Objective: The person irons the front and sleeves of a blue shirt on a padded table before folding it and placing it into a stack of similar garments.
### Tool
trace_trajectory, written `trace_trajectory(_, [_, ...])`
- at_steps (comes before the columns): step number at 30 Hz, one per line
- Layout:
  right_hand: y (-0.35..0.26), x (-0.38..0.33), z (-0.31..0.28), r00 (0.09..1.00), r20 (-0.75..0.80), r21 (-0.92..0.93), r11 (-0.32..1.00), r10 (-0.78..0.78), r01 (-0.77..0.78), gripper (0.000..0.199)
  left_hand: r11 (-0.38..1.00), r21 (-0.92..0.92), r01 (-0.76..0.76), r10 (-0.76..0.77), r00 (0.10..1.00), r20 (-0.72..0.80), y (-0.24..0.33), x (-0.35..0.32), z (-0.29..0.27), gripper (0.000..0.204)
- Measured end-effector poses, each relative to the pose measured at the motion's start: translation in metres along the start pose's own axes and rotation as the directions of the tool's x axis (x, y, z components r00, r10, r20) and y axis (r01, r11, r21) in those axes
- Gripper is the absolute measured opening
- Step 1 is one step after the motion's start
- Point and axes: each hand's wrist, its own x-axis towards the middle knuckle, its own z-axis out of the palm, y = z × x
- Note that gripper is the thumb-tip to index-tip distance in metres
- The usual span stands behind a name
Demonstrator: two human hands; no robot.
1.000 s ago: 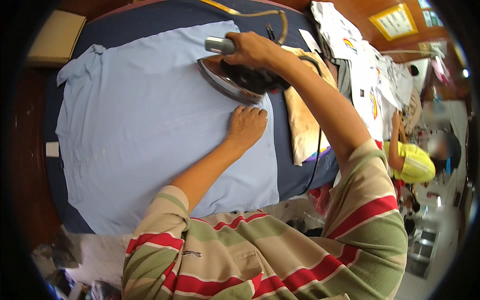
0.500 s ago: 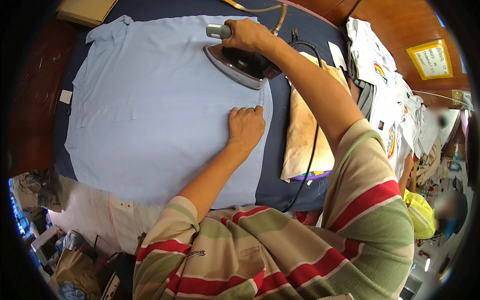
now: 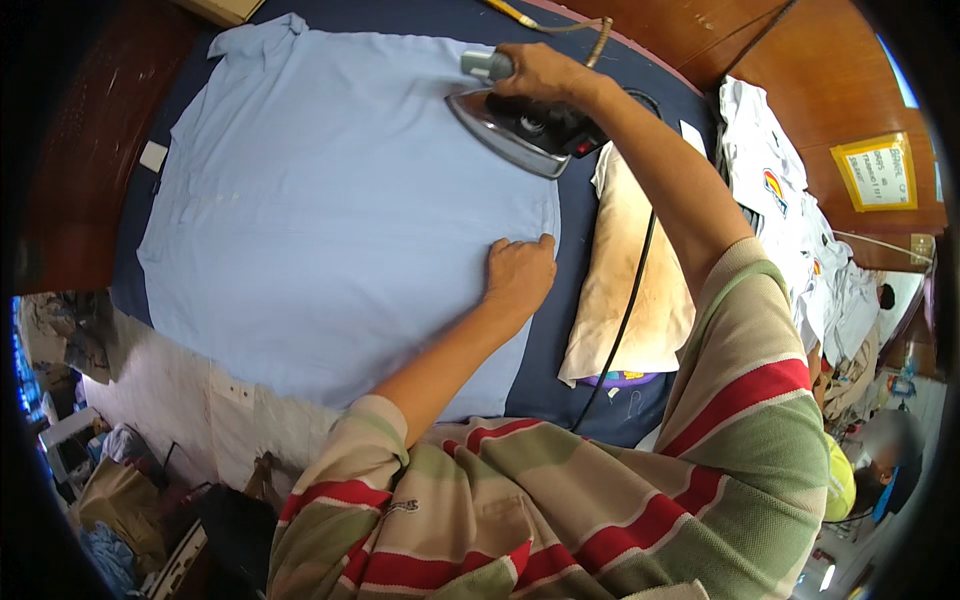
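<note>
A light blue shirt [image 3: 330,210] lies spread over a dark blue ironing surface [image 3: 560,330]. My right hand [image 3: 545,75] grips the grey handle of a clothes iron [image 3: 515,135]. The soleplate rests on the shirt near its right edge, with the heel at or just past that edge. Nearer to me, my left hand [image 3: 520,280] is closed with curled fingers at the shirt's right edge, seemingly pinching the fabric. The fingertips are partly hidden.
A folded tan cloth [image 3: 635,280] lies right of the shirt, crossed by a black cord [image 3: 635,310]. Farther right are white printed shirts [image 3: 775,190]. A hose [image 3: 600,40] runs behind the iron. A co-worker in yellow [image 3: 840,480] shows at lower right.
The whole view has shifted a little. Relative to the shirt, the iron has slid slightly right and away, toward the edge. My left hand stays at the edge, which lies straighter now.
</note>
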Motion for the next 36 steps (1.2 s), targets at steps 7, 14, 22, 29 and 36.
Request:
trace_trajectory(7, [0.024, -0.013, -0.006, 0.991, -0.092, -0.028, 0.994, 0.101, -0.104, 0.069, 0.995, 0.102, -0.004, 0.009, 0.998, -0.054, 0.006, -0.024, -0.006, 0.028])
trace_trajectory(14, [-0.018, -0.026, -0.004, 0.999, -0.045, 0.086, 0.996, -0.017, 0.021, 0.062, 0.974, 0.172, -0.146, 0.144, 0.989, 0.021, -0.002, -0.076, -0.004, 0.026])
trace_trajectory(22, [-0.035, -0.035, -0.01, 0.999, -0.044, 0.091, 0.995, -0.023, 0.027, 0.056, 0.958, -0.038, -0.285, 0.282, 0.957, -0.065, 0.012, -0.076, 0.005, 0.021])
trace_trajectory(29, [-0.083, -0.048, -0.016, 0.998, -0.059, 0.092, 0.996, 0.005, 0.0, 0.044, 0.96, -0.045, -0.277, 0.263, 0.944, -0.197, -0.045, -0.081, -0.035, 0.028])
trace_trajectory(36, [-0.154, -0.023, -0.023, 0.998, 0.047, 0.16, 0.986, 0.031, -0.038, 0.041, 0.746, 0.059, 0.663, -0.389, 0.506, -0.77, -0.327, -0.167, -0.243, 0.033])
